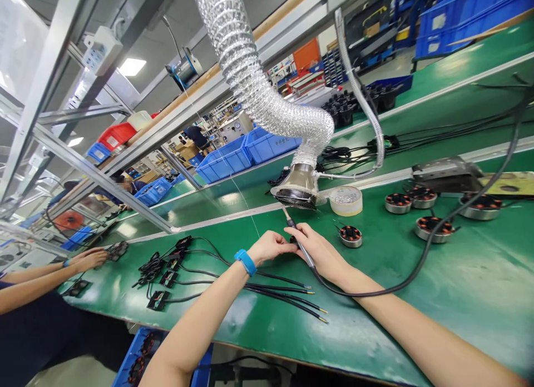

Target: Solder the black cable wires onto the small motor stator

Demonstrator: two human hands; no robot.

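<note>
Gripping a soldering iron [298,239] pen-style, the right hand [319,252] is keeping its fingers [301,231] curled tight around the handle, with the tip aiming up and away toward the fume extractor hood [298,189]; the iron's long axis is running diagonally from upper left down to lower right, its black cord [417,264] trailing off along the forearm and looping right across the green tabletop [459,287]. The left hand [270,247], blue wristband [246,262] on the wrist, is closing its fingers [280,243] into a pinch right beside the iron, touching something small and dark there; what exactly it is holding is too hidden to tell. Both hands are meeting just above the tabletop, near its middle, below the silver flexible duct [258,92]. Black wires [283,295] with bare ends are lying under the left forearm, leading to small black boards [167,278] at left. Round motor stators [349,236] are sitting to the right, a clear tub [345,201] just behind. Another person's hands [87,259] are working at far left.
</note>
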